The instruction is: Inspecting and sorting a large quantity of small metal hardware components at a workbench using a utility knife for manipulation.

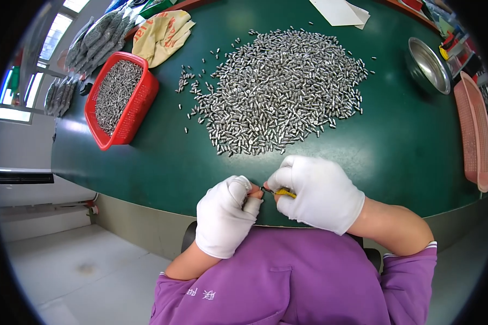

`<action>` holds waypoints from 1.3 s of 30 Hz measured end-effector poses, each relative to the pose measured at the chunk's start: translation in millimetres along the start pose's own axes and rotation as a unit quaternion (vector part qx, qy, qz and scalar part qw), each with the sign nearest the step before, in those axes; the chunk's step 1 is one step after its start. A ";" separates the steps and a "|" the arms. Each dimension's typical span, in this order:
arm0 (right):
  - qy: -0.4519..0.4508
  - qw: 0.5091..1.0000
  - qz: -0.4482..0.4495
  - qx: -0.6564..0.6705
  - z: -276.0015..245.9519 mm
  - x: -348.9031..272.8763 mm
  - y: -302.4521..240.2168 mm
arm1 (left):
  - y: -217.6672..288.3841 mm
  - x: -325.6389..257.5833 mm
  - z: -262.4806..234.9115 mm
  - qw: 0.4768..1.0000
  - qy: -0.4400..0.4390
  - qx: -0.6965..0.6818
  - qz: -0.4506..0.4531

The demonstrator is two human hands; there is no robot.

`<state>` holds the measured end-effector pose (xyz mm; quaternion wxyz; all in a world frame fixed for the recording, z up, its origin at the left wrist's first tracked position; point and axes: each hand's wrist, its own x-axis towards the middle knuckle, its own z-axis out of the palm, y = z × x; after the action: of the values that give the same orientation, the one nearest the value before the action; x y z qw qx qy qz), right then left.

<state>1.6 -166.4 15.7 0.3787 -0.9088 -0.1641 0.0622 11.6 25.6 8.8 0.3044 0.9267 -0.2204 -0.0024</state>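
Both my hands wear white gloves and meet at the near edge of a dark green table [162,162]. My left hand [225,214] is closed around a small metal part, mostly hidden in the fingers. My right hand [317,192] grips a thin tool with a yellow handle [283,192], its dark tip touching the part at my left fingertips. A wide heap of small silver metal pieces [279,89] lies on the table just beyond my hands.
A red plastic basket [137,105] full of the same metal pieces stands at the left. A steel bowl [429,66] and a pink tray [474,130] sit at the right. Cloth gloves [162,33], white paper [340,11] and filled bags [95,40] lie at the back.
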 end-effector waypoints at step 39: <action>0.122 0.978 -0.061 -0.157 -16.3 9.5 25.8 | -18.2 12.2 -8.3 0.647 -0.082 -0.733 -0.194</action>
<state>20.8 -191.0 9.1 0.2511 -0.9461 -0.1793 -0.0990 31.2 38.3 6.8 0.8580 0.4184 0.0138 -0.2977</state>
